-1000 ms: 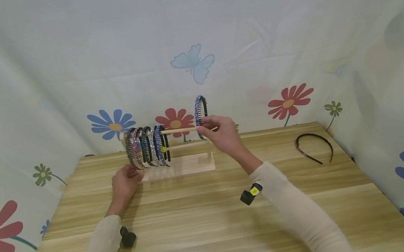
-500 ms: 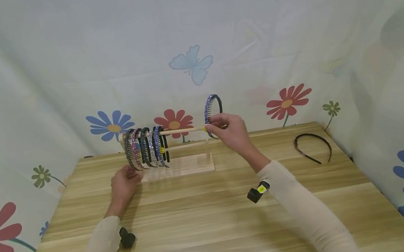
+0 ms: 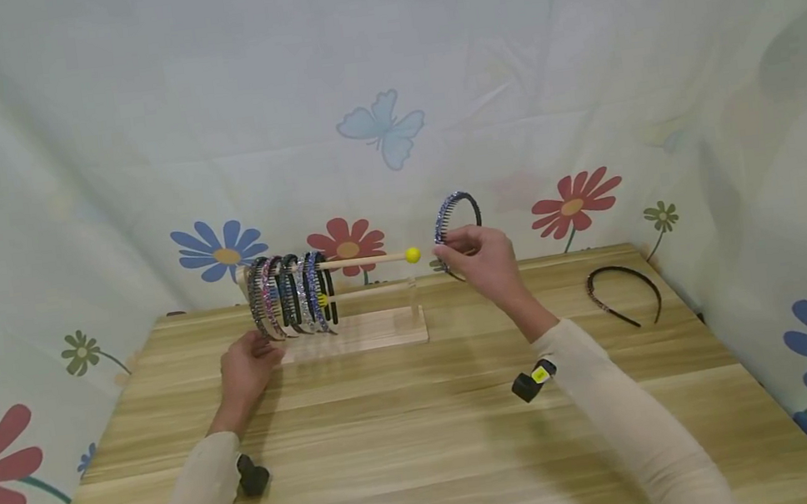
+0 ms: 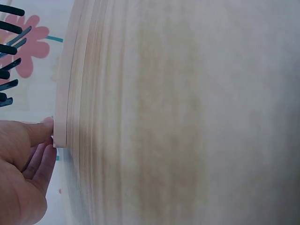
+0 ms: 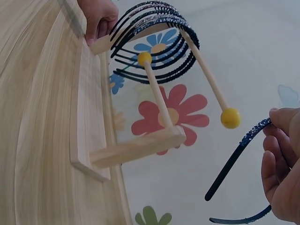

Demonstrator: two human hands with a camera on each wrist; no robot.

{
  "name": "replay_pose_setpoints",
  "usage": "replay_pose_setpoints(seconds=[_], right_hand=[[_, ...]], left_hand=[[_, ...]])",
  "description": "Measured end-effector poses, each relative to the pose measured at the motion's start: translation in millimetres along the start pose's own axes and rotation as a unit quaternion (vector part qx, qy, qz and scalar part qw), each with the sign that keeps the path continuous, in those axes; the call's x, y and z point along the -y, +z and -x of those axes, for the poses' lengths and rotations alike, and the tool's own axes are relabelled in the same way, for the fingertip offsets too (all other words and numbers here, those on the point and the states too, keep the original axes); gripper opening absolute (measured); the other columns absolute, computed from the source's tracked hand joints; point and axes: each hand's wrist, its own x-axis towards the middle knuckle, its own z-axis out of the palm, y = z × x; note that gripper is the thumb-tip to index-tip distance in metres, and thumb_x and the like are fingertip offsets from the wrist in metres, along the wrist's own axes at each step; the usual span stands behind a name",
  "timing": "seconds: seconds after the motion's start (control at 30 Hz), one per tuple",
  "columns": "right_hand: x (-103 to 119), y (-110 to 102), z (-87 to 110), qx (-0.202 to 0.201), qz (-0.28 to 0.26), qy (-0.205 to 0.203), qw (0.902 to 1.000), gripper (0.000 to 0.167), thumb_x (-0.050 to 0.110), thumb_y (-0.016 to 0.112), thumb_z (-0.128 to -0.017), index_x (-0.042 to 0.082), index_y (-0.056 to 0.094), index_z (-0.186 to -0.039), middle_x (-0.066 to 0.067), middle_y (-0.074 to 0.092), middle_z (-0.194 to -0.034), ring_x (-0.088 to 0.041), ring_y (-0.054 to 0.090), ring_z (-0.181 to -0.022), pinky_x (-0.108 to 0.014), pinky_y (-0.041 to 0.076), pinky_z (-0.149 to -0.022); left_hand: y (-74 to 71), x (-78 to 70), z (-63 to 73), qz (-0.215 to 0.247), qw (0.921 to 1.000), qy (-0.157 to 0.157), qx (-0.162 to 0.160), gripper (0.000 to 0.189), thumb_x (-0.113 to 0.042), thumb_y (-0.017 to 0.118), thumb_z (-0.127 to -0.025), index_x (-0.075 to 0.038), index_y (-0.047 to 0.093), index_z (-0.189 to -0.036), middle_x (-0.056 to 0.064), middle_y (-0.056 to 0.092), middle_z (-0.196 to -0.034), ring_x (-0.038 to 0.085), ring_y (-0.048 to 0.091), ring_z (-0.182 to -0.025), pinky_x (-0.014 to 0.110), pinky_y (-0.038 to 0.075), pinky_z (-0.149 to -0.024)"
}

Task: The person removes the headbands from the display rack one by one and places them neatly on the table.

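Note:
My right hand (image 3: 486, 257) pinches a black headband with blue glitter (image 3: 443, 215) between thumb and fingers. It is in the air, to the right of the yellow ball tip (image 3: 413, 255) of the wooden stand's upper rod. In the right wrist view this headband's (image 5: 255, 130) two ends point away from the hand. My left hand (image 3: 247, 366) holds the left end of the stand's flat base (image 3: 383, 330); in the left wrist view thumb and fingers meet at the base's corner (image 4: 61, 136). Several glittery headbands (image 3: 291, 295) hang together at the upper rod's left end.
Another black headband (image 3: 625, 296) lies on the wood-grain table (image 3: 428, 451) at the right. A lower rod (image 5: 158, 96) with a yellow ball rises from a short post on the stand's right. A flowered cloth (image 3: 501, 63) hangs behind and at both sides.
My right hand has moved right with the blue-glitter headband, off the end of the upper rod, and the yellow ball now shows. My left hand stays at the base.

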Motion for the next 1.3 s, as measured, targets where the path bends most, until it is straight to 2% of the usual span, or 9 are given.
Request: replay_pose_setpoints(seconds=[0.2, 0.6, 0.87, 0.97, 1.13, 1.2, 1.3], right_hand=[[-13, -9, 0.4, -0.025, 0.022, 0.011, 0.9994, 0.028, 0.031, 0.082, -0.089, 0.009, 0.077, -0.106, -0.007, 0.077, -0.095, -0.019, 0.071, -0.086, -0.022, 0.058, -0.068], [-36, -26, 6.6, -0.055, 0.043, 0.068, 0.9952, 0.031, 0.033, 0.082, -0.089, 0.007, 0.075, -0.104, -0.011, 0.076, -0.097, -0.023, 0.071, -0.09, -0.022, 0.058, -0.071], [-58, -32, 10.0, -0.067, 0.058, 0.074, 0.9933, 0.026, 0.028, 0.082, -0.089, 0.006, 0.076, -0.101, -0.012, 0.076, -0.095, -0.023, 0.073, -0.089, -0.02, 0.056, -0.071], [-64, -34, 12.0, -0.073, 0.075, 0.078, 0.9914, 0.025, 0.029, 0.082, -0.089, 0.007, 0.076, -0.101, -0.011, 0.077, -0.095, -0.023, 0.073, -0.088, -0.022, 0.057, -0.07], [-75, -38, 15.7, -0.082, 0.096, 0.076, 0.989, 0.027, 0.029, 0.082, -0.088, 0.006, 0.077, -0.101, -0.013, 0.077, -0.094, -0.026, 0.073, -0.087, -0.034, 0.06, -0.075], [-79, -39, 17.9, -0.08, 0.101, 0.083, 0.9883, 0.027, 0.029, 0.082, -0.089, 0.005, 0.076, -0.101, -0.014, 0.076, -0.094, -0.027, 0.073, -0.088, -0.04, 0.061, -0.076], [-85, -41, 21.2, -0.075, 0.105, 0.098, 0.9869, 0.027, 0.029, 0.081, -0.089, 0.006, 0.076, -0.101, -0.014, 0.076, -0.095, -0.028, 0.073, -0.089, -0.041, 0.061, -0.075]], left_hand=[[0.3, 0.2, -0.5, -0.005, 1.0, -0.001, 0.002, 0.039, -0.005, 0.074, -0.092, 0.011, 0.062, -0.125, 0.032, 0.069, -0.116, 0.044, 0.07, -0.106, 0.051, 0.061, -0.091], [-0.2, 2.0, -0.3, -0.004, 1.0, 0.007, 0.002, 0.038, -0.004, 0.073, -0.092, 0.011, 0.062, -0.126, 0.032, 0.07, -0.116, 0.044, 0.07, -0.106, 0.052, 0.062, -0.09], [0.5, 1.8, -0.4, -0.003, 1.0, 0.003, 0.003, 0.039, -0.004, 0.073, -0.092, 0.012, 0.062, -0.125, 0.032, 0.069, -0.116, 0.044, 0.07, -0.107, 0.051, 0.061, -0.091], [0.6, 0.9, -0.1, -0.003, 1.0, 0.004, 0.003, 0.039, -0.003, 0.073, -0.092, 0.012, 0.062, -0.125, 0.032, 0.069, -0.116, 0.044, 0.07, -0.107, 0.05, 0.061, -0.091], [0.2, -0.7, 0.3, -0.003, 1.0, 0.0, 0.003, 0.038, -0.003, 0.073, -0.092, 0.012, 0.062, -0.125, 0.032, 0.069, -0.116, 0.044, 0.07, -0.107, 0.05, 0.061, -0.091], [-0.2, -1.4, 0.3, -0.003, 1.0, -0.001, 0.004, 0.038, -0.003, 0.073, -0.092, 0.012, 0.062, -0.125, 0.032, 0.069, -0.117, 0.044, 0.07, -0.108, 0.05, 0.061, -0.092], [-0.4, -1.7, 0.1, -0.004, 1.0, -0.002, 0.004, 0.038, -0.003, 0.072, -0.092, 0.012, 0.062, -0.125, 0.032, 0.069, -0.117, 0.043, 0.07, -0.108, 0.05, 0.061, -0.092]])
